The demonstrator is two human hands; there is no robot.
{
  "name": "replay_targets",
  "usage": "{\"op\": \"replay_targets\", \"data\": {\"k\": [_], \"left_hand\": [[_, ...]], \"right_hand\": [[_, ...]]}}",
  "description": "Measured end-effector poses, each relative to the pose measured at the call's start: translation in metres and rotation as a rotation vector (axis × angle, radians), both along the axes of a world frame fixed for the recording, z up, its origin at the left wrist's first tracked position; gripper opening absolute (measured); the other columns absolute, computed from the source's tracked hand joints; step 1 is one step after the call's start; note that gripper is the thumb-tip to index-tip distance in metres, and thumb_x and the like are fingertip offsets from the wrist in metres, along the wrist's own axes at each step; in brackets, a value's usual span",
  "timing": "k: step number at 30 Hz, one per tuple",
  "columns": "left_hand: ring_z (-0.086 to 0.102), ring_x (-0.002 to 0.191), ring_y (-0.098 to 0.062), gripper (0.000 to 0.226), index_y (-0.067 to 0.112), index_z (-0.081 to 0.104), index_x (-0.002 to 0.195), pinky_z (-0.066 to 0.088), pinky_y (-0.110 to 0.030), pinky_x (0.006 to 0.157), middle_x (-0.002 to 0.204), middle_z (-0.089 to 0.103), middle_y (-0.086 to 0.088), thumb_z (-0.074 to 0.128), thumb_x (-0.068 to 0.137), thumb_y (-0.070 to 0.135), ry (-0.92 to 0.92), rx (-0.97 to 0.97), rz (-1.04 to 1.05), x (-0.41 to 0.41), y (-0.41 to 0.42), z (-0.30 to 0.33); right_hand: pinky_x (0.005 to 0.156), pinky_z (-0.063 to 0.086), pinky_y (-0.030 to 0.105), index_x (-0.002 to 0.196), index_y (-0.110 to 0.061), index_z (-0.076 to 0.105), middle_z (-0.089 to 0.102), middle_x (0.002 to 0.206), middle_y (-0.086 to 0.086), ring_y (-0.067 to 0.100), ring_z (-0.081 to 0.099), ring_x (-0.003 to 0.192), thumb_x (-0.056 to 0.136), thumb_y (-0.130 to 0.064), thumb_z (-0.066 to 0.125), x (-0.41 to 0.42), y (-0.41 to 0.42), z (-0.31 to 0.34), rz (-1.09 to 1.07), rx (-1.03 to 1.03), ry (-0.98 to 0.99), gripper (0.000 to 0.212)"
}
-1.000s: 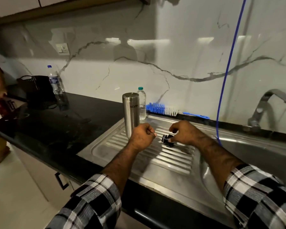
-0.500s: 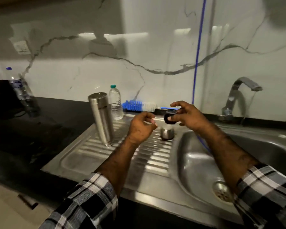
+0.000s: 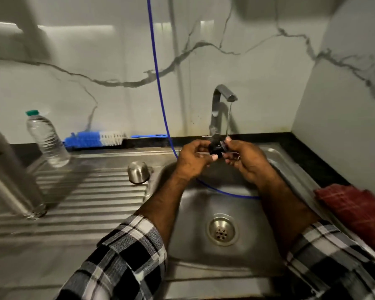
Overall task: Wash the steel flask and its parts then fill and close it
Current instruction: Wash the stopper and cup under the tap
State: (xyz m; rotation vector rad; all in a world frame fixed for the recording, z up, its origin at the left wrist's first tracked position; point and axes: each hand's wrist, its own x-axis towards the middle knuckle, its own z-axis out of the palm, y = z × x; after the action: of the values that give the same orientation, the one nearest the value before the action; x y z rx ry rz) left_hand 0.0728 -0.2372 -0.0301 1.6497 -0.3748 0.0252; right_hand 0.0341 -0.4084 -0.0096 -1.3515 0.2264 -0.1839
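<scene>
Steel flask (image 3: 11, 176) stands upside down on the draining board (image 3: 91, 204) at far left; its steel cap (image 3: 138, 172) sits nearer the basin (image 3: 204, 213). Left hand (image 3: 193, 161) and right hand (image 3: 245, 161) both pinch the black stopper (image 3: 216, 148) under the running tap (image 3: 222, 98).

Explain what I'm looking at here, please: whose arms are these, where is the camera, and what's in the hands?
No machine here: a person wears a camera on the head, looking down at their own arms. Both hands, left hand and right hand, hold a small black flask part over the sink, beside a thin stream from the tap. On the ribbed drainboard stand the steel flask, a steel cup upside down, and a water bottle. A blue brush lies behind; a red cloth lies at the right.
</scene>
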Motion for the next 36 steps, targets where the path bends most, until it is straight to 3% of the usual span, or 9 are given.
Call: {"op": "replay_targets", "data": {"k": [4,9,14,17,20,24,27,31,36], "left_hand": [[0.07,0.094,-0.019,0.033,0.01,0.067,0.12,0.064,-0.027,0.064,0.11,0.071,-0.01,0.071,0.094,-0.009,0.138,-0.116,-0.095,0.007,-0.004,-0.014],[0.072,0.115,-0.032,0.041,0.013,0.066,0.133,0.067,-0.04,0.077,0.131,0.068,-0.016,0.064,0.099,-0.008,0.217,-0.166,-0.204,0.014,0.0,-0.022],[0.077,0.097,-0.032,0.042,0.011,0.062,0.141,0.067,-0.035,0.077,0.134,0.067,-0.021,0.059,0.103,-0.006,0.236,-0.159,-0.164,0.017,0.001,-0.023],[0.075,0.109,-0.034,0.045,0.007,0.062,0.144,0.066,-0.037,0.084,0.136,0.066,-0.021,0.059,0.102,-0.008,0.24,-0.168,-0.208,0.016,0.004,-0.022],[0.067,0.125,-0.037,0.045,0.004,0.062,0.142,0.065,-0.04,0.091,0.139,0.063,-0.02,0.06,0.1,-0.01,0.226,-0.191,-0.242,0.012,0.002,-0.021],[0.07,0.119,-0.034,0.035,0.012,0.069,0.13,0.066,-0.034,0.082,0.137,0.065,-0.019,0.062,0.101,-0.006,0.245,-0.188,-0.168,0.013,-0.002,-0.021],[0.071,0.114,-0.028,0.033,0.012,0.069,0.129,0.066,-0.033,0.08,0.135,0.067,-0.018,0.063,0.101,-0.004,0.222,-0.118,-0.113,0.017,-0.002,-0.024],[0.07,0.118,-0.029,0.042,0.012,0.063,0.142,0.067,-0.04,0.085,0.139,0.064,-0.015,0.064,0.102,-0.001,0.127,0.028,-0.095,0.017,-0.001,-0.025],[0.068,0.119,-0.029,0.048,0.011,0.063,0.141,0.065,-0.03,0.085,0.138,0.059,-0.013,0.064,0.097,-0.01,-0.11,0.055,-0.143,0.009,-0.003,-0.025]], "right_hand": [[0.054,0.052,0.024,0.102,-0.006,0.073,0.073,0.082,0.01,0.014,0.061,0.063,0.1,-0.009,0.067,0.013,-0.007,-0.01,0.024,0.078,0.067,0.008],[0.052,0.046,0.027,0.1,-0.006,0.075,0.069,0.073,0.01,0.012,0.056,0.055,0.098,-0.028,0.073,0.02,-0.004,-0.017,-0.045,-0.097,0.087,0.022],[0.06,0.055,0.028,0.112,0.0,0.072,0.073,0.082,0.014,0.017,0.065,0.064,0.099,-0.005,0.065,0.019,-0.006,-0.018,0.017,0.073,0.157,0.016],[0.051,0.052,0.024,0.109,0.003,0.073,0.069,0.076,0.012,0.015,0.059,0.058,0.09,-0.022,0.08,0.018,-0.005,-0.02,0.056,0.09,0.122,0.032],[0.05,0.048,0.026,0.1,-0.003,0.076,0.067,0.069,0.01,0.014,0.056,0.053,0.091,-0.037,0.079,0.016,-0.003,-0.019,-0.021,-0.034,0.111,0.034],[0.058,0.05,0.029,0.108,-0.001,0.073,0.072,0.074,0.012,0.017,0.061,0.061,0.103,-0.013,0.064,0.017,-0.007,-0.021,-0.032,-0.063,0.159,0.017],[0.059,0.054,0.027,0.11,0.003,0.074,0.075,0.083,0.016,0.018,0.065,0.067,0.095,-0.016,0.074,0.014,-0.008,-0.02,0.077,-0.014,0.138,0.024],[0.059,0.05,0.031,0.095,-0.004,0.075,0.072,0.076,0.009,0.02,0.06,0.066,0.097,-0.034,0.074,0.013,-0.001,-0.022,0.033,-0.423,0.047,0.03],[0.067,0.056,0.039,0.091,-0.014,0.07,0.07,0.086,0.011,0.029,0.069,0.079,0.108,-0.04,0.052,0.022,0.005,-0.026,-0.176,-0.722,-0.067,0.036]]}}
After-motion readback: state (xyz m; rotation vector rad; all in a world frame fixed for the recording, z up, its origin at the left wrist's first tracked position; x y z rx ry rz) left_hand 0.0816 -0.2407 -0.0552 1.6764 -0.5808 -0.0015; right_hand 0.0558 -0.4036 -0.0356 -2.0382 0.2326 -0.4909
